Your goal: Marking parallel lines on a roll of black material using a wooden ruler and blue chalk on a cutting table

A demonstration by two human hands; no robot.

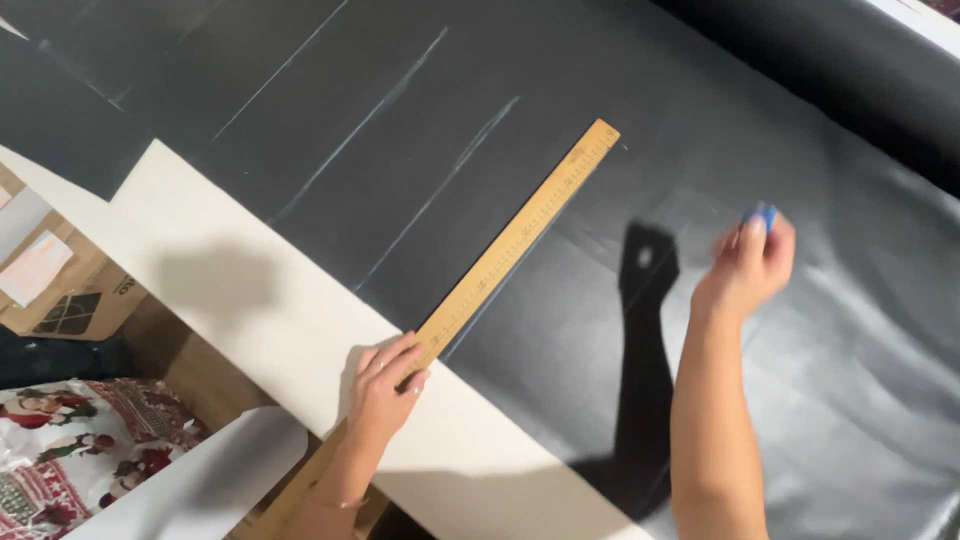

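the left hand (385, 385) presses down on the near end of a long wooden ruler (515, 240), fingers flat over it, pinning rather than clasping; from that grip the ruler runs away and to the right across the black fabric (700, 420) spread on the white tabletop (250, 300). the ruler looks stiff and light, likely to pivot if held at one end only, so a press nearer its middle would steady it. the right hand (750, 265), lifted off to the right of the ruler's far end, pinches a small blue chalk (767, 215), which looks brittle. pale chalk lines (400, 90) lie beyond the ruler. the fabric looks soft and prone to shifting.
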